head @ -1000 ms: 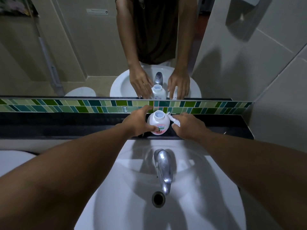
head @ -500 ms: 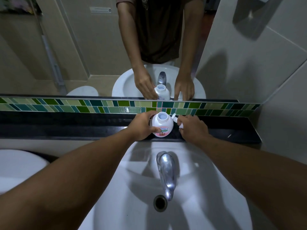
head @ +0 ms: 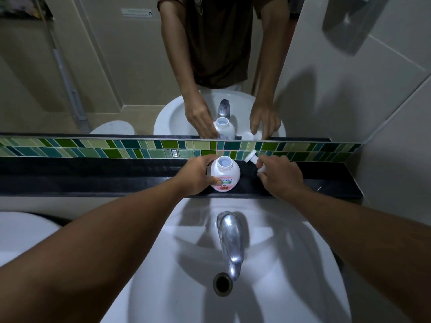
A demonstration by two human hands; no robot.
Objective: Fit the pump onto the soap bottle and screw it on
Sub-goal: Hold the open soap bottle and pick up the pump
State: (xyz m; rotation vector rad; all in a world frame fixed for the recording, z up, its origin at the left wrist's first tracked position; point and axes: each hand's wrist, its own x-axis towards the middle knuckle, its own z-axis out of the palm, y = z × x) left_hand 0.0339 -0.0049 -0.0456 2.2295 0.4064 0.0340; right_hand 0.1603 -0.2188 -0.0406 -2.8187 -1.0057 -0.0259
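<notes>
A white soap bottle (head: 225, 174) with a pink label stands upright on the black ledge (head: 93, 176) behind the sink, its round mouth open at the top. My left hand (head: 198, 174) grips its left side, thumb across the label. To its right, my right hand (head: 281, 176) holds the white pump (head: 253, 159), which lies tilted, its collar end pointing up and left toward the tile strip. The pump is apart from the bottle's mouth, a short way to the right of it.
A chrome tap (head: 229, 238) and white basin (head: 291, 276) with a drain (head: 222, 283) lie below the ledge. A green tile strip (head: 93, 149) and a mirror (head: 93, 66) rise behind it. A tiled wall (head: 373, 101) closes the right side.
My right hand has lifted the pump and moved it right, away from the bottle, so more of it shows. The left hand keeps its grip on the bottle. The view has shifted slightly.
</notes>
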